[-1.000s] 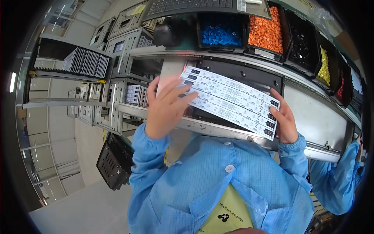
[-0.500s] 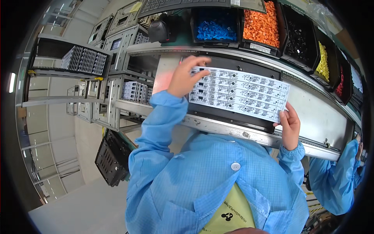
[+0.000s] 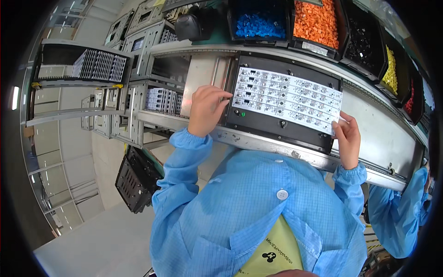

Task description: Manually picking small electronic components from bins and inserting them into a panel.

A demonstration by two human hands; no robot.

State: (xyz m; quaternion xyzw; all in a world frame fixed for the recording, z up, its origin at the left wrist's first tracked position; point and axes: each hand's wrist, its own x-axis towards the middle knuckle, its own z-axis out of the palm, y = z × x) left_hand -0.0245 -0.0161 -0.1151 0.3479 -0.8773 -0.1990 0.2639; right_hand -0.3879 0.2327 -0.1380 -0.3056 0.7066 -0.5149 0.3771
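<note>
A white circuit board panel (image 3: 286, 99), made of several long strips with small dark parts, lies over a black fixture plate (image 3: 258, 122) on the metal rails before me. My left hand (image 3: 206, 111) is closed, its fingertips pinched together at the panel's left edge. At the lower right corner my right hand (image 3: 349, 141) grips the panel between thumb and fingers, the thumb on top. Small knobs and a green spot show on the plate below the panel.
Beyond the rails stand black bins of small parts: blue (image 3: 260, 27), orange (image 3: 316, 23), black (image 3: 362, 46), yellow (image 3: 390, 69) and red. Racks of boards (image 3: 99, 64) stand at left, a black scanner-like device (image 3: 189, 25) behind. Another person's blue sleeve (image 3: 394, 221) shows at right.
My left hand has moved down and left from the panel's upper left corner to its left edge. The panel sits more squarely over the fixture plate, and more of the plate shows.
</note>
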